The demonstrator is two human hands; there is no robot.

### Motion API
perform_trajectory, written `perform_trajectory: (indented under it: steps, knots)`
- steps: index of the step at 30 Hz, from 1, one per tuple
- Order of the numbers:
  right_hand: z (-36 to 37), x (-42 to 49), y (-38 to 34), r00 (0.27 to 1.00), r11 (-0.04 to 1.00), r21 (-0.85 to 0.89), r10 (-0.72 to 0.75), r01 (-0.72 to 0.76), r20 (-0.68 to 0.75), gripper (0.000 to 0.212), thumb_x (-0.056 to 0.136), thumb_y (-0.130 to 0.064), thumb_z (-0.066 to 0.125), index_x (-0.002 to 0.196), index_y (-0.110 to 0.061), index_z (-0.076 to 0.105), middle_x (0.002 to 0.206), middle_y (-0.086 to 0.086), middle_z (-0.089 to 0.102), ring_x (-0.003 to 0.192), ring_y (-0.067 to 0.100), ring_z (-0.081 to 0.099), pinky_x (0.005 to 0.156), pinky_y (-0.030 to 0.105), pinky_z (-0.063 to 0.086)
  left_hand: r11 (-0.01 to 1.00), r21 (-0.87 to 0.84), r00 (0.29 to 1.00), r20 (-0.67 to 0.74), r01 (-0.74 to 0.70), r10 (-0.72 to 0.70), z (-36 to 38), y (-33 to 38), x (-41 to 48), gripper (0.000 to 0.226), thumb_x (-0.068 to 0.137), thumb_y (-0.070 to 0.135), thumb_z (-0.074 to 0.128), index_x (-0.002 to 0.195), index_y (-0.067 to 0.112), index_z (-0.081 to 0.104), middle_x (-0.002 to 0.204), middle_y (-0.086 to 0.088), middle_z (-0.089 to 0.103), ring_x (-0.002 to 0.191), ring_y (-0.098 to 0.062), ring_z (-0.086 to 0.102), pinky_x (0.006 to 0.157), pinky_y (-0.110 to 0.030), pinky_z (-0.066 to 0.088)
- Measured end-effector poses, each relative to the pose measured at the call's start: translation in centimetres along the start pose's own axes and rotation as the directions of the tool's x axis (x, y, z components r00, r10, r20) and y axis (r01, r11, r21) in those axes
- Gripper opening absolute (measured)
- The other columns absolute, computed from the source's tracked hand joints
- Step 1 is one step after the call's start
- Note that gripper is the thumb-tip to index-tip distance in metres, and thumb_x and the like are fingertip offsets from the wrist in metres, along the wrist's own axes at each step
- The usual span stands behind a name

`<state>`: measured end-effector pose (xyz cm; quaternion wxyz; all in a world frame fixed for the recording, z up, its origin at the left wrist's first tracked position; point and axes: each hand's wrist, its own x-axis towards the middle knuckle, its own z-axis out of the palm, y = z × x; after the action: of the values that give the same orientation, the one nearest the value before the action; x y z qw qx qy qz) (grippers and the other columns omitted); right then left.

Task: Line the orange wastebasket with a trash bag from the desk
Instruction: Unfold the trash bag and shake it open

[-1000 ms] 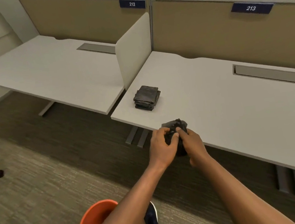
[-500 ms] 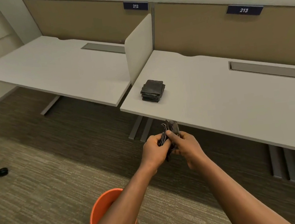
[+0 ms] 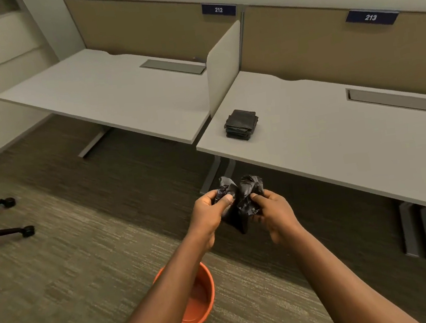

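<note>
A crumpled black trash bag (image 3: 241, 203) hangs in the air in front of the right desk's edge. My left hand (image 3: 210, 212) pinches its left side and my right hand (image 3: 274, 212) pinches its right side, with the bag partly spread between them. The orange wastebasket (image 3: 199, 300) stands on the carpet below, partly hidden behind my left forearm. A stack of folded black trash bags (image 3: 241, 124) lies on the near left corner of the right desk (image 3: 338, 146).
A second white desk (image 3: 107, 93) stands to the left, split off by a white divider panel (image 3: 224, 66). Black office-chair legs with casters (image 3: 2, 222) reach in at the left edge. Grey desk legs (image 3: 416, 233) stand under the right desk. The floor is carpet.
Both hands have pulled the bag back from the desk edge and drawn apart, so the bag opens out. The view has shifted, and more of the orange wastebasket shows.
</note>
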<state>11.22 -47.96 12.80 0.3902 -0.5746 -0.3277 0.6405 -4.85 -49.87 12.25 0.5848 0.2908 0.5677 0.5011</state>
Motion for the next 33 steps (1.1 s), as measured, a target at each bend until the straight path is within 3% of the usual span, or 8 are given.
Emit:
perform_trajectory:
  steps: [6,9,11,14,19,24,27,33]
  knots:
    - [-3.3,-0.2,-0.5,0.993,0.988,0.122,0.102,-0.095,-0.052,0.025,0.104,-0.019,0.05,0.109,-0.01,0.073,0.101,0.012,0.08,0.088,0.021,0.077,0.081,0.038,0.061,0.972,-0.232,0.989,-0.146,-0.021,-0.014,-2.1,1.7,0.1,0.018,0.092,0.001,0.065,0.108,0.009,0.07,0.087,-0.002,0.081,0.082,-0.012,0.077,0.065,-0.022,0.059]
    - [-5.6,-0.6,-0.2,0.973,0.982,-0.172,0.038,-0.078,-0.226,0.023,0.104,-0.019,0.052,0.122,-0.011,0.064,0.108,0.012,0.073,0.094,0.025,0.073,0.08,0.039,0.062,0.981,-0.187,0.989,-0.144,-0.05,0.023,-2.2,2.4,-0.3,0.017,0.092,0.002,0.065,0.106,0.01,0.072,0.087,-0.002,0.081,0.083,-0.013,0.077,0.067,-0.022,0.059]
    - [-6.6,-1.2,-0.6,0.928,0.891,-0.452,-0.198,0.037,-0.315,0.031,0.101,-0.025,0.058,0.131,-0.015,0.058,0.117,0.007,0.068,0.098,0.021,0.067,0.085,0.038,0.058,0.986,-0.153,0.992,-0.123,-0.059,0.041,-1.7,2.9,-0.7,0.016,0.091,0.002,0.067,0.101,0.013,0.072,0.088,-0.002,0.081,0.084,-0.014,0.077,0.067,-0.024,0.059]
    - [-5.7,-2.8,-2.5,0.877,0.724,-0.594,-0.477,0.351,-0.064,0.038,0.098,-0.034,0.063,0.132,-0.021,0.058,0.117,-0.003,0.066,0.099,0.011,0.066,0.085,0.031,0.058,0.997,-0.067,0.997,-0.07,-0.033,0.028,-0.3,3.4,-1.4,0.017,0.088,0.002,0.071,0.101,0.014,0.07,0.095,-0.007,0.079,0.086,-0.018,0.077,0.069,-0.028,0.06]
    - [-2.2,-4.5,-5.2,0.805,0.469,-0.661,-0.432,0.585,0.406,0.063,0.092,-0.03,0.072,0.15,-0.027,0.045,0.131,-0.009,0.059,0.103,0.011,0.067,0.085,0.028,0.059,0.995,0.094,0.998,0.06,0.014,-0.02,2.1,4.4,-2.2,0.022,0.084,0.01,0.077,0.105,0.013,0.07,0.105,-0.014,0.077,0.095,-0.026,0.076,0.077,-0.036,0.06]
    - [-2.2,-4.8,-4.8,0.8,0.509,-0.63,-0.485,0.587,0.353,0.029,0.094,-0.025,0.07,0.123,-0.026,0.066,0.106,-0.009,0.072,0.089,0.002,0.066,0.068,0.014,0.051,0.995,0.074,0.997,0.031,0.072,-0.074,2.8,5.2,-2.6,0.019,0.084,0.03,0.076,0.091,0.013,0.076,0.085,-0.008,0.079,0.082,-0.024,0.076,0.08,-0.04,0.061]
    - [-2.4,-4.8,-4.1,0.811,0.576,-0.588,-0.513,0.568,0.28,0.011,0.094,-0.022,0.07,0.105,-0.025,0.068,0.09,-0.01,0.071,0.077,-0.006,0.064,0.061,0.008,0.048,0.997,0.038,0.995,-0.078,0.072,-0.069,2.8,5.4,-2.8,0.014,0.089,0.023,0.069,0.078,0.016,0.075,0.071,-0.001,0.074,0.065,-0.015,0.072,0.065,-0.032,0.058]
    - [-3.3,-4.5,-4.1,0.828,0.666,-0.521,-0.539,0.533,0.158,0.007,0.096,-0.02,0.068,0.102,-0.022,0.067,0.091,-0.007,0.071,0.081,0.002,0.067,0.066,0.015,0.05,0.993,0.014,0.95,-0.292,0.118,-0.108,0.9,5.4,-2.8,0.015,0.086,0.022,0.066,0.091,0.009,0.072,0.071,-0.007,0.073,0.053,-0.017,0.072,0.052,-0.033,0.056]
